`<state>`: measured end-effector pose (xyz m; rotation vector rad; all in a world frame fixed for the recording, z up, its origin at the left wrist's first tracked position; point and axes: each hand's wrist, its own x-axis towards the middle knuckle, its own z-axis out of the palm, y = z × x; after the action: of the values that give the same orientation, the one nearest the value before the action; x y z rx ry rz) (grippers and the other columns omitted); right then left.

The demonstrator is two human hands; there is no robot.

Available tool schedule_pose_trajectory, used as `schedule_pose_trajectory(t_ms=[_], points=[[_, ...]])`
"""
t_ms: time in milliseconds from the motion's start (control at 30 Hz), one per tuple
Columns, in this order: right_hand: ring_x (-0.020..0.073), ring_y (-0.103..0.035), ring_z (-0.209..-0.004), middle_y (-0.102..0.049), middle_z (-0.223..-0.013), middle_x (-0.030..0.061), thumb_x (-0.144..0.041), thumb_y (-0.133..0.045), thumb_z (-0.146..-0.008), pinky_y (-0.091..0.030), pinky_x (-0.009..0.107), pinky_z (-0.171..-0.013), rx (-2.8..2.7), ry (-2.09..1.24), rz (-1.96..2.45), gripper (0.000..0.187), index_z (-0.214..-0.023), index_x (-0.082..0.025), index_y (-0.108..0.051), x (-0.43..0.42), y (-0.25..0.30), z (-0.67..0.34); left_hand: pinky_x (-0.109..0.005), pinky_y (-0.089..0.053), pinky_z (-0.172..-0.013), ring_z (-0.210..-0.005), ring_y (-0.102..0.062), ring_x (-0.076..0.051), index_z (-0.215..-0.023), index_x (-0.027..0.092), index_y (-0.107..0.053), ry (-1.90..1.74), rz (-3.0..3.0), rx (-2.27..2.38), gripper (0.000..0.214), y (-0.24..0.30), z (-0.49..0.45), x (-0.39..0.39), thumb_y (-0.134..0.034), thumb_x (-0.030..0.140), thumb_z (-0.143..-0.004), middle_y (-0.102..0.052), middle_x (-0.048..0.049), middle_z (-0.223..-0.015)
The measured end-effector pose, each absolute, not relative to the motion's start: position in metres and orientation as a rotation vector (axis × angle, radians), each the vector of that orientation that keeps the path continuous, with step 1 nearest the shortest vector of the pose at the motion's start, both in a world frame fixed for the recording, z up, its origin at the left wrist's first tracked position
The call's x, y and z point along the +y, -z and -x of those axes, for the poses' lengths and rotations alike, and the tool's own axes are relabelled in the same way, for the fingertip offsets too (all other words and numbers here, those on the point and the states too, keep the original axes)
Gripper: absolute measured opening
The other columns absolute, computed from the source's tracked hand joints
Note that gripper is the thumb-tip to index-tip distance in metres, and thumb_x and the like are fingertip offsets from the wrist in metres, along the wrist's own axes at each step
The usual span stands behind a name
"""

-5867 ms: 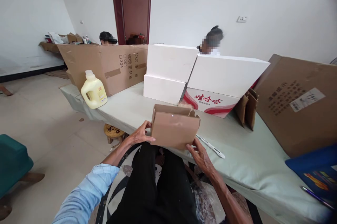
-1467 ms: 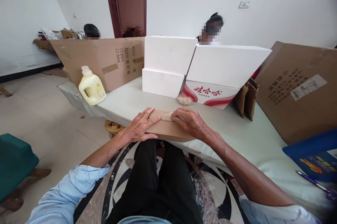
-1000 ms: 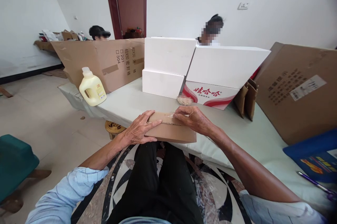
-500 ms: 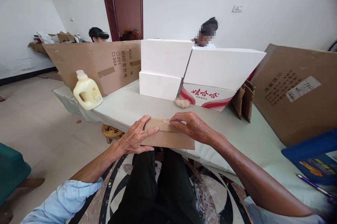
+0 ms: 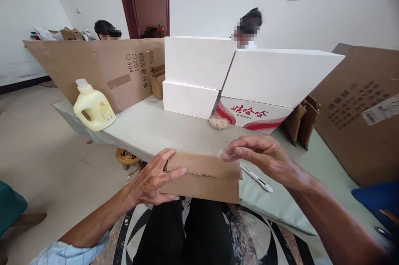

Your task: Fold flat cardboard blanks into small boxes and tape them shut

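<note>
A flat brown cardboard piece with a dark line along its middle lies at the near edge of the padded table, over my lap. My left hand grips its left end, thumb on top and fingers wrapped round the edge. Just above its upper right corner hovers my right hand, fingertips pinched together and pointing left; what they hold is too small to make out. A white pen-like tool lies on the table under my right hand.
White foam boxes and a red-and-white carton stand behind, with a small tan clump in front. A yellow jug sits left, brown paper bags right. Large cardboard sheets flank the table. Two people sit behind.
My right hand has lifted off the cardboard piece and moved right, uncovering the white tool. The piece has slid nearer me in my left hand. The view has moved closer to the table.
</note>
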<state>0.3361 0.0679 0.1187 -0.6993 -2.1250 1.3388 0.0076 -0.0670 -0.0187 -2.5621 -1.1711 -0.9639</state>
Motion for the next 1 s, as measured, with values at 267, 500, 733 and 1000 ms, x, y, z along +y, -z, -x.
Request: schedule_pose_trajectory(t_ms=[267,500,733,1000], points=[[0.0312,-0.080,-0.081,-0.083,-0.095,0.0102,-0.081,-0.090,-0.073,-0.071,0.049,-0.080,-1.721,-1.187,1.140,0.055,-0.087,-0.028,-0.084,0.146,-0.028,-0.396,-0.071,-0.054,-0.117,-0.154,-0.046,-0.050,-0.162,0.031,-0.053,0.971,2.562,-1.219,0.091,0.033,-0.010,-0.077,-0.092,0.044,-0.081,-0.022,-0.0195,-0.179],[0.0266,-0.069,-0.073,-0.076,-0.079,0.0070,-0.058,-0.060,-0.102,-0.055,0.039,-0.069,-2.053,-0.401,1.179,0.042,-0.085,-0.023,-0.076,0.223,0.014,-0.367,-0.073,-0.057,-0.115,-0.153,-0.050,-0.050,-0.165,0.034,-0.053,1.015,2.558,-1.243,0.094,0.033,-0.013,-0.071,-0.089,0.044,-0.079,-0.023,-0.0159,-0.182],[0.0333,-0.064,-0.100,-0.073,-0.107,0.0192,-0.020,-0.046,-0.106,-0.046,0.038,-0.072,-2.269,0.260,1.224,0.031,-0.096,-0.018,-0.075,0.319,0.033,-0.300,-0.077,-0.058,-0.110,-0.155,-0.046,-0.053,-0.166,0.035,-0.051,0.982,2.579,-1.276,0.096,0.033,-0.015,-0.071,-0.088,0.045,-0.078,-0.024,-0.0178,-0.182],[0.0393,-0.056,-0.120,-0.067,-0.128,0.0235,-0.025,-0.058,-0.103,-0.051,0.048,-0.095,-2.403,0.188,1.191,0.020,-0.115,-0.015,-0.071,0.325,0.088,-0.297,-0.068,-0.058,-0.117,-0.155,-0.049,-0.045,-0.167,0.039,-0.047,0.963,2.675,-1.280,0.090,0.029,-0.023,-0.062,-0.084,0.050,-0.086,-0.018,-0.0122,-0.183]])
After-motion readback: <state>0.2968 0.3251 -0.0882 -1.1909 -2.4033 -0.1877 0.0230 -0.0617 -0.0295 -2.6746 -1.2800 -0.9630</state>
